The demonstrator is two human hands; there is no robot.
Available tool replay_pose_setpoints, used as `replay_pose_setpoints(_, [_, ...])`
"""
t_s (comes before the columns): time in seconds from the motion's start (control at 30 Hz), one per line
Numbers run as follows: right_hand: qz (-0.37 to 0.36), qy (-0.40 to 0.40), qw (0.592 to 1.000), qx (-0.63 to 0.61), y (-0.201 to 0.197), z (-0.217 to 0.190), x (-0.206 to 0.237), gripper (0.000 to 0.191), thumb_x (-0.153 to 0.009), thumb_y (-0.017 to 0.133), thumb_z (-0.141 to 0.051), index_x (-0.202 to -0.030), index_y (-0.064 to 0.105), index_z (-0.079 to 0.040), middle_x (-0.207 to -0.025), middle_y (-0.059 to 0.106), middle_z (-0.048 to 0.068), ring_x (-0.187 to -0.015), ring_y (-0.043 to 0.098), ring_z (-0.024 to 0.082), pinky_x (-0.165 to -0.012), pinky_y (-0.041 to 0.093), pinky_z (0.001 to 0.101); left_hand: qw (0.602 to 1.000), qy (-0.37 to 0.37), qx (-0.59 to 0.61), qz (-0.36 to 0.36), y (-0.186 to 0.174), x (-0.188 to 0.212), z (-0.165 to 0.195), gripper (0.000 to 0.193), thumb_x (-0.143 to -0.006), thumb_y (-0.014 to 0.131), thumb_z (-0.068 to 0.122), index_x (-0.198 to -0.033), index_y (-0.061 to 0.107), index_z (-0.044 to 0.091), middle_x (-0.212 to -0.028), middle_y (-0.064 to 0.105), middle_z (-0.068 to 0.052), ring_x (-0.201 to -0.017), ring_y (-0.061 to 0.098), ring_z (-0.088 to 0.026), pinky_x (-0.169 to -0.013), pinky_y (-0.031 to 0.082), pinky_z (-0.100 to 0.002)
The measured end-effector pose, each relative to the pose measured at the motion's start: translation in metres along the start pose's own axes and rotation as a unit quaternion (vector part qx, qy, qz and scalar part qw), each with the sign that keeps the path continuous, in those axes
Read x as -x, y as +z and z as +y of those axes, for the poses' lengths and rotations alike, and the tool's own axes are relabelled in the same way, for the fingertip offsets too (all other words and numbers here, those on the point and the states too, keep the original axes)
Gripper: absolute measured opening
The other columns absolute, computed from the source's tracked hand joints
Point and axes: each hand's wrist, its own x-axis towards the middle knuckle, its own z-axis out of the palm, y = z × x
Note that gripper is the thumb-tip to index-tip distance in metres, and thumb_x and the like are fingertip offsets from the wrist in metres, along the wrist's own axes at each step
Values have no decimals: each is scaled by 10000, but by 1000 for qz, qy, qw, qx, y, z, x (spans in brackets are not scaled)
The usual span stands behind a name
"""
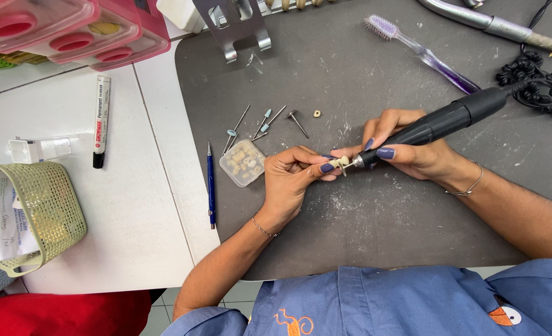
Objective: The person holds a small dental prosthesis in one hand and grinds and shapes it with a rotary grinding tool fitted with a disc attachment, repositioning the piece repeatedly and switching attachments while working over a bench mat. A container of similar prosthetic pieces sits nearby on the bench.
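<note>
My right hand (406,149) grips a black rotary handpiece (450,118) like a pen, its tip pointing left. My left hand (291,180) pinches a small cream-coloured piece (342,162) between thumb and fingers, right at the tool's tip. Both hands hover over a dusty dark grey mat (375,211). A small clear box (243,162) of cream pieces lies just left of my left hand. Several thin burs (257,127) lie above that box.
A purple toothbrush (422,53) and a coiled black cord (534,84) lie at the mat's far side. On the white table to the left are a blue pen (210,186), a marker (101,121), a green basket (36,214) and pink trays (70,31).
</note>
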Motion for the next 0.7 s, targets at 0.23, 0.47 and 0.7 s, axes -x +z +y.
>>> replay_pose_setpoints(0.23, [-8, -9, 1000, 21, 1, 0, -1, 148, -1025, 724, -122, -1133, 667, -38, -998, 665, 134, -1101, 694, 327, -1273, 461, 699, 1000, 2, 8, -2, 1, -1, 0, 51, -949, 707, -70, -995, 694, -86, -988, 718, -212, -943, 769, -309, -836, 691, -353])
replay_pose_setpoints(0.47, [4, -2, 1000, 7, 1, -1, -2, 131, -1005, 715, -100, -1108, 662, -40, -1014, 672, 140, -1135, 724, 323, -1214, 498, 650, 1000, -1, 0, 0, 0, 0, 1, 57, -948, 706, -69, -1000, 694, -90, -994, 720, -213, -942, 767, -315, -832, 690, -358])
replay_pose_setpoints(0.7, [68, 29, 997, 1, -3, 1, 5, 130, -967, 705, -96, -1069, 663, -27, -1010, 673, 168, -929, 692, 212, -941, 556, 451, 1000, -1, 9, 1, 0, 1, 0, 52, -956, 708, -64, -1001, 691, -83, -999, 722, -215, -946, 770, -314, -838, 692, -360])
